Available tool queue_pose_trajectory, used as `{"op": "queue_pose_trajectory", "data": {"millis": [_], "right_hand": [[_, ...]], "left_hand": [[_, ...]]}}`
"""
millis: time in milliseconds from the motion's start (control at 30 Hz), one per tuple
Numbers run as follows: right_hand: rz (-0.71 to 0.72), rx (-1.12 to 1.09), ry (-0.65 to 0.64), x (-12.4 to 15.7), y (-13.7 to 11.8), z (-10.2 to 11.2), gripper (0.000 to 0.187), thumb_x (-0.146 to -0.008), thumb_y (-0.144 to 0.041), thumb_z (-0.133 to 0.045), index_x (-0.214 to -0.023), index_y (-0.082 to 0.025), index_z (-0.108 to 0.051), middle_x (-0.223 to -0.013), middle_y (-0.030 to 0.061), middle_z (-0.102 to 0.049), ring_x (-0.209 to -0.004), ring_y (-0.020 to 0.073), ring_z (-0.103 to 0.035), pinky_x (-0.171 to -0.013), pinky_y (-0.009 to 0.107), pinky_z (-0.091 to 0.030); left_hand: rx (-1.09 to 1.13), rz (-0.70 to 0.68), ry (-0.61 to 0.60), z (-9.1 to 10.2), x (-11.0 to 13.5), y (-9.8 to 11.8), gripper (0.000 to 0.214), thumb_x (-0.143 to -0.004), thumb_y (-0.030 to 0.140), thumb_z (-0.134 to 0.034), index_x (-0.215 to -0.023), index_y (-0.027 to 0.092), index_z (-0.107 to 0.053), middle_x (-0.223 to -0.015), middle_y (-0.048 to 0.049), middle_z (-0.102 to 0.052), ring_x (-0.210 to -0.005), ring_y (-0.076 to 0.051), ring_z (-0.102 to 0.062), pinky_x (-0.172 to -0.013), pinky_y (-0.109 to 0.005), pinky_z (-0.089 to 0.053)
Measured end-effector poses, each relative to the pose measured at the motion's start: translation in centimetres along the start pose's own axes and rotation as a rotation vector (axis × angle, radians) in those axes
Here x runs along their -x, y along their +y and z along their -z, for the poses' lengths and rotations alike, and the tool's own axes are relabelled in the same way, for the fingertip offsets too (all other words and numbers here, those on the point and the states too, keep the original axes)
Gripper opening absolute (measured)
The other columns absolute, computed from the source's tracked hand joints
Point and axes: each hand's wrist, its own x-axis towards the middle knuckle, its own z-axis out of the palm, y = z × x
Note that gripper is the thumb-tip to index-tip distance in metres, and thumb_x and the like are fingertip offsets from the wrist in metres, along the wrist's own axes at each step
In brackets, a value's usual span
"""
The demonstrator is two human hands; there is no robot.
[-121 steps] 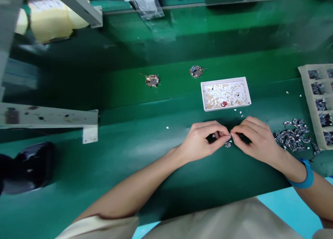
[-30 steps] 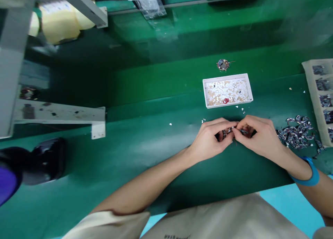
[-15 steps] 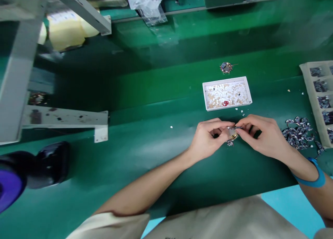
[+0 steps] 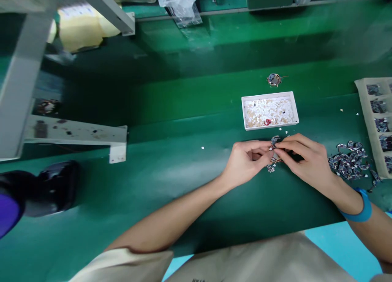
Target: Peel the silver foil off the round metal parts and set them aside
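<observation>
Head view, quick notes: both hands meet in the right-centre of the frame, just below the white tray (image 4: 269, 95) of pale chips. My read is that the left hand (image 4: 245, 161) pinches a small round part (image 4: 276, 158) between thumb and forefinger. The right hand (image 4: 306, 159) closes its thumb and forefinger on a dark flex piece (image 4: 273, 140) that pokes up just above the fingertips. The grips overlap, so I cannot tell exactly which finger bears on what. What changes: half a second ago the round part shows plainly as a brassy disc between the fingertips with no dark piece above it. Now the disc is mostly covered and the dark flex piece sits right on top of it, touching. So I judge the piece is being pressed onto the disc, fit not confirmed. Both hands hold just above the green belt (image 4: 183, 171), same spot as a second ago. A second dark scrap (image 4: 270, 168) lies on the belt just below the fingers, untouched. The loose pile (image 4: 349, 161) of dark pieces sits near the right wrist with its blue wristband (image 4: 359, 210), and the compartment tray (image 4: 363, 110) stands at the right edge. One finished-looking round assembly (image 4: 274, 79) lies beyond the white tray, further right against it than four seconds ago.
</observation>
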Motion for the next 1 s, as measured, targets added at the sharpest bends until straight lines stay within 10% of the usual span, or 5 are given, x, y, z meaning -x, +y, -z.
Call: {"op": "queue_pose_trajectory", "data": {"millis": [533, 1000], "right_hand": [[-0.022, -0.028, -0.128, 0.1, -0.7, -0.3, 0.006, -0.104, -0.019, -0.056, -0.105, -0.021, -0.061, -0.112, 0.0089, -0.066, -0.102, 0.021, -0.07, -0.076, 0.032, -0.058], [-0.096, -0.041, -0.021, 0.1, -1.1, 0.5, 0.012, -0.097, -0.021, -0.067, -0.088, -0.022, -0.059, -0.077, -0.0019, -0.06, -0.061, 0.0103, -0.054, -0.056, 0.027, -0.043]], "left_hand": [[0.074, 0.024, 0.038, 0.0, -0.1, 0.2, 0.023, -0.082, 0.029, -0.084, -0.1, 0.015, -0.081, -0.087, -0.0071, -0.081, -0.076, -0.019, -0.078, -0.07, -0.028, -0.069], [-0.186, -0.104, 0.064, -0.3, 0.3, -0.1, 0.013, -0.085, 0.023, -0.072, -0.093, 0.014, -0.075, -0.084, -0.0079, -0.079, -0.067, -0.016, -0.073, -0.064, -0.024, -0.06]]}}
